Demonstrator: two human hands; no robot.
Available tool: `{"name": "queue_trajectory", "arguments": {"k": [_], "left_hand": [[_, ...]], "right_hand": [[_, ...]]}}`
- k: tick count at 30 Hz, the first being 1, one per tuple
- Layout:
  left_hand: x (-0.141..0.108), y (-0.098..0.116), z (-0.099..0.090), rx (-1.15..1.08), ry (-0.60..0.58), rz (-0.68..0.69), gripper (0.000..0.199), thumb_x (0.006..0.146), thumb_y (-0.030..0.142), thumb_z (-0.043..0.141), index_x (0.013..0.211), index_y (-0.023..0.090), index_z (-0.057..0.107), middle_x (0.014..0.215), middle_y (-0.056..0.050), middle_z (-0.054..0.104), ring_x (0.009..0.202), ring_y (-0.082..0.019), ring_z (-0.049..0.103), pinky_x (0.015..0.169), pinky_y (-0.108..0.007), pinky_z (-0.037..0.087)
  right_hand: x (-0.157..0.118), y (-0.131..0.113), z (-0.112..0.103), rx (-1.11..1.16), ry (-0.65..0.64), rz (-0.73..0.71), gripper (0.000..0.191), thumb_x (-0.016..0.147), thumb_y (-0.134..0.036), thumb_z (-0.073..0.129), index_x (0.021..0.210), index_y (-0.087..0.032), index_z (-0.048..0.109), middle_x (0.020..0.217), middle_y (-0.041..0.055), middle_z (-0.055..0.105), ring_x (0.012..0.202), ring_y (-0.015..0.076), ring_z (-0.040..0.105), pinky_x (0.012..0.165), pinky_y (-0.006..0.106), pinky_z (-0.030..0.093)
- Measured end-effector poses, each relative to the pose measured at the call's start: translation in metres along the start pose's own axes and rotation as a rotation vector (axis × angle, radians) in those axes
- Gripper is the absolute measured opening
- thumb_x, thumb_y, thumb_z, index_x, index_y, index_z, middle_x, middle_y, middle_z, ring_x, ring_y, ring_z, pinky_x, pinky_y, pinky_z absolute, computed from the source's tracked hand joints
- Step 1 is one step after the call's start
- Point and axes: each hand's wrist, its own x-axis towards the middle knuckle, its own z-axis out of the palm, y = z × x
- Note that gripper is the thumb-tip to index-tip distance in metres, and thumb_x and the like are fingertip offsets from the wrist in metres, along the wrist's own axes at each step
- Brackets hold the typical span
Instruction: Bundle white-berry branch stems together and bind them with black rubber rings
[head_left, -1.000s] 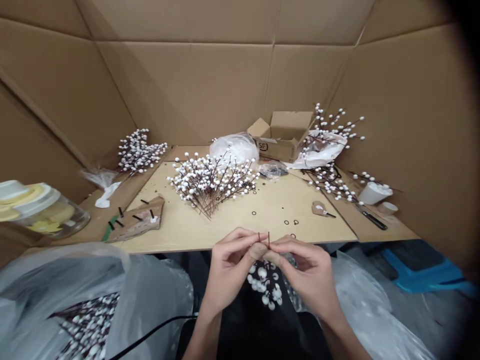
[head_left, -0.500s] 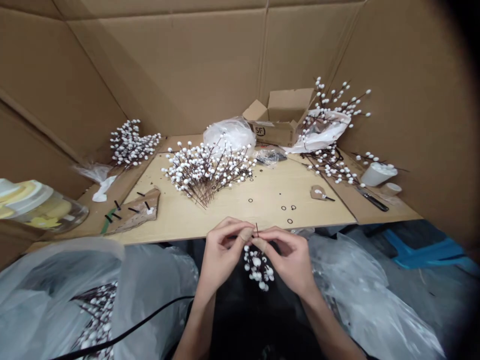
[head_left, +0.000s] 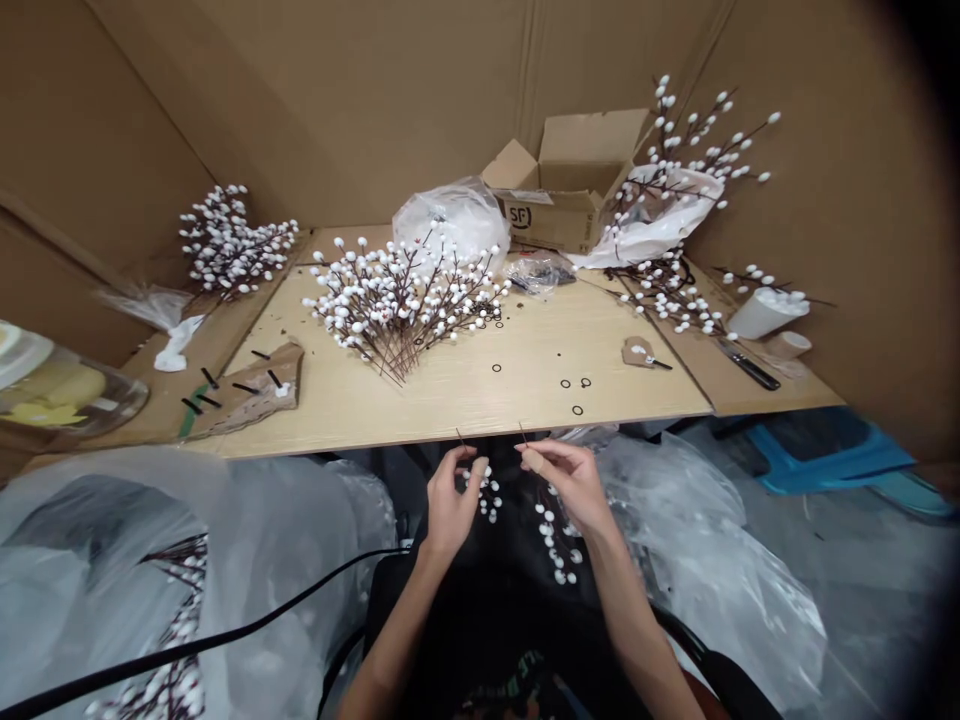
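Hands are moving apart, so sprigs are separating | left hand (head_left: 451,505), nearly closed, is pinching one sprig (head_left: 493,487) | right hand (head_left: 576,485), nearly closed, seems to be pinching another sprig (head_left: 550,516) | berries are hanging toward 6 o'clock | big bunch (head_left: 405,300) is lying at 11

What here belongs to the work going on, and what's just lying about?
Apparently in use:
white berry sprig in left hand
other berry sprig in right hand
berry sprays on the table

Seemingly just lying about:
open cardboard box
knife
lidded jar
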Motion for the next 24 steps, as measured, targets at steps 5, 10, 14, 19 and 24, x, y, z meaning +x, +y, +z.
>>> {"name": "queue_trajectory", "arguments": {"k": [5, 10, 14, 19, 24], "left_hand": [[0.012, 0.021, -0.007, 0.018, -0.086, 0.107, 0.025, 0.091, 0.029, 0.047, 0.101, 0.014, 0.065, 0.102, -0.01, 0.065, 0.098, -0.018, 0.058, 0.09, -0.033, 0.044], [0.012, 0.049, -0.015, -0.017, -0.112, 0.196, 0.023, 0.09, 0.025, 0.049, 0.1, 0.014, 0.066, 0.098, -0.008, 0.062, 0.094, -0.015, 0.058, 0.087, -0.029, 0.045], [0.014, 0.071, -0.024, -0.045, -0.134, 0.291, 0.023, 0.09, 0.02, 0.05, 0.105, 0.015, 0.066, 0.096, -0.007, 0.061, 0.092, -0.014, 0.058, 0.084, -0.026, 0.046], [0.018, 0.089, -0.032, -0.048, -0.167, 0.463, 0.03, 0.088, 0.01, 0.049, 0.113, 0.019, 0.062, 0.094, -0.006, 0.059, 0.088, -0.012, 0.057, 0.079, -0.022, 0.048], [0.02, 0.102, -0.029, -0.018, -0.055, 0.593, 0.029, 0.085, 0.003, 0.049, 0.107, 0.016, 0.063, 0.09, -0.007, 0.058, 0.085, -0.012, 0.058, 0.076, -0.02, 0.049]], "right_hand": [[0.005, -0.005, 0.023, -0.011, -0.031, -0.048, 0.023, 0.074, -0.031, 0.069, 0.087, -0.012, 0.071, 0.088, 0.008, 0.065, 0.081, 0.0118, 0.063, 0.077, 0.021, 0.053], [0.0, -0.02, 0.042, 0.018, 0.134, -0.145, 0.022, 0.078, -0.027, 0.066, 0.095, -0.013, 0.069, 0.099, 0.0082, 0.063, 0.091, 0.0117, 0.061, 0.084, 0.022, 0.052], [-0.007, -0.045, 0.053, 0.01, 0.168, -0.277, 0.015, 0.081, -0.023, 0.064, 0.09, -0.013, 0.069, 0.095, 0.0078, 0.062, 0.089, 0.0117, 0.061, 0.081, 0.022, 0.052], [-0.005, -0.067, 0.056, -0.014, 0.169, -0.334, 0.011, 0.08, -0.02, 0.064, 0.087, -0.014, 0.07, 0.09, 0.0068, 0.061, 0.085, 0.0111, 0.059, 0.077, 0.021, 0.051], [0.0, -0.075, 0.059, 0.057, 0.134, -0.346, 0.01, 0.08, -0.021, 0.065, 0.084, -0.013, 0.069, 0.086, 0.006, 0.059, 0.084, 0.011, 0.058, 0.076, 0.021, 0.05]]}}
